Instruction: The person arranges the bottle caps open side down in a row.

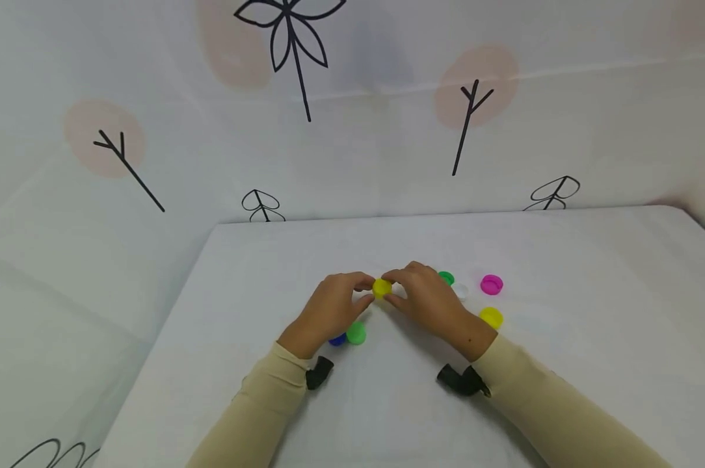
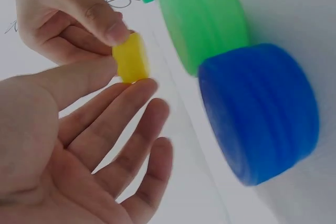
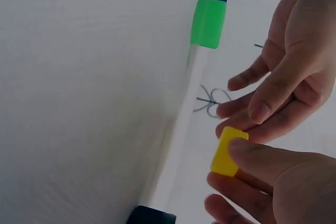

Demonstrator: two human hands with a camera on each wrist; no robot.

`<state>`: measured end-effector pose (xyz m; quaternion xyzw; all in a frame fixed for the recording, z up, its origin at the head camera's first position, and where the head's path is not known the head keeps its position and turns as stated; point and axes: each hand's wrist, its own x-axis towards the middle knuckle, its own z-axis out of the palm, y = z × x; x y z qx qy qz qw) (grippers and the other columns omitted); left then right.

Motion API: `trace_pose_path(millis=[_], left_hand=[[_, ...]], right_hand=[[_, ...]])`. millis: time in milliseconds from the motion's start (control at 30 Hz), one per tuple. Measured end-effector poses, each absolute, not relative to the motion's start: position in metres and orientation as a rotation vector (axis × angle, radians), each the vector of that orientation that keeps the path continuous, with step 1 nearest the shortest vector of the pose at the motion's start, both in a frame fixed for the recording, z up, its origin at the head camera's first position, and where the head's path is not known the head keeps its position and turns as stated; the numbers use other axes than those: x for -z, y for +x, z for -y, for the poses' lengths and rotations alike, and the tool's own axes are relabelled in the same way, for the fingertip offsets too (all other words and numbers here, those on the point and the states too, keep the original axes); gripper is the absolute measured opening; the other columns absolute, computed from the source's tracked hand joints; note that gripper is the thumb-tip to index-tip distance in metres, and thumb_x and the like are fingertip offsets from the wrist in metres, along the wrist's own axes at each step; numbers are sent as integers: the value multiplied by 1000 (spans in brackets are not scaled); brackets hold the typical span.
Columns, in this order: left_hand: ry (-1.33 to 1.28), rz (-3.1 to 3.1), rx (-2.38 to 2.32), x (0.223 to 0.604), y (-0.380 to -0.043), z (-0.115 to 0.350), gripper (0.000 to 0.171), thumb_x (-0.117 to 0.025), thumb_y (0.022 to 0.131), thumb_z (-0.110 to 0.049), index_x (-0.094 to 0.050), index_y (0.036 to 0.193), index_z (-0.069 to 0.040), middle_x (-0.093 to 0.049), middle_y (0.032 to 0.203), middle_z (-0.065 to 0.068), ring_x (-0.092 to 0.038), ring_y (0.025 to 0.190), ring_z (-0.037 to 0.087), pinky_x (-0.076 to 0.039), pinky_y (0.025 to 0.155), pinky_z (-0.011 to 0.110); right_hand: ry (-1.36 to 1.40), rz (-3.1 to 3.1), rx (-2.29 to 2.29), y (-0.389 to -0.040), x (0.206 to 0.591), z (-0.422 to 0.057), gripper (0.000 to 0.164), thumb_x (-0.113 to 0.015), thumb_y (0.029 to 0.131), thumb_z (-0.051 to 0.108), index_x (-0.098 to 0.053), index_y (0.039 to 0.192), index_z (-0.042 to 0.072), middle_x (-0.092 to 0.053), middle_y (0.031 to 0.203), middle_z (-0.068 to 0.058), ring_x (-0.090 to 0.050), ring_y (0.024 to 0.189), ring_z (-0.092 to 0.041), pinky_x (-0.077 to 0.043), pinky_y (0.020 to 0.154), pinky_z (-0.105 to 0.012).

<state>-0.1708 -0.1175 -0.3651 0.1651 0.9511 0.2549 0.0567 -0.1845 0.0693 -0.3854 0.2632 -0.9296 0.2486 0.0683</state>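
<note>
A small yellow bottle cap (image 1: 382, 288) is held up between the two hands over the middle of the white table. My right hand (image 1: 428, 302) pinches it, the thumb pressing one face in the right wrist view. From the other side my left hand (image 1: 335, 302) reaches to the cap's edge, its thumb and fingertips right beside it. The other left fingers (image 2: 149, 116) are spread and relaxed. Just below the left hand, a light green cap (image 1: 356, 333) stands against a blue cap (image 1: 337, 340), which the wrist partly hides.
Right of the right hand lie a green cap (image 1: 446, 277), a white cap (image 1: 460, 290) and a magenta cap (image 1: 492, 285). Another yellow cap (image 1: 491, 317) sits by the right wrist. Behind the white table (image 1: 592, 292) hangs a patterned cloth (image 1: 376, 149).
</note>
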Motion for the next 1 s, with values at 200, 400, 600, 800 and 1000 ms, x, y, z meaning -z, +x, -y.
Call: trace_pose_path(millis=[200,400,600,800,1000], left_hand=[[527,-2934,-820,363,-170,118,28,-70,94,-17,-69,121,-9,-74,117,4,-69,112,21,-53,100,40],[517,-2964,-891,360,-170,118,28,-74,92,-17,-69,118,-10,-75,113,5,-70,104,20,-56,93,37],[552,-3010,-958,359,-172,120,28,-76,90,-19,-69,116,-10,-77,107,5,-70,98,17,-57,85,34],[609,-3024,-1025,357,-174,122,27,-74,91,-20,-71,115,-7,-78,103,5,-72,95,17,-57,89,37],[549,-2987,-1127,354,-174,126,29,-71,93,-25,-72,117,-10,-78,101,1,-73,90,13,-59,82,27]], right_hand=[[782,2777,-773,-183,381,-69,37,-83,83,18,-73,116,5,-77,106,-7,-67,99,-23,-59,85,-36],[773,2756,-897,-184,378,-71,35,-80,86,17,-73,118,5,-76,108,-7,-66,99,-24,-58,85,-37],[791,2703,-1113,-187,373,-74,33,-77,89,15,-72,119,3,-75,109,-10,-67,96,-27,-59,81,-39],[732,2682,-1236,-187,369,-76,30,-75,91,19,-73,118,5,-76,105,-9,-70,90,-24,-60,77,-39],[688,2611,-1322,-185,368,-76,29,-72,93,19,-72,118,5,-77,102,-9,-72,86,-22,-60,76,-36]])
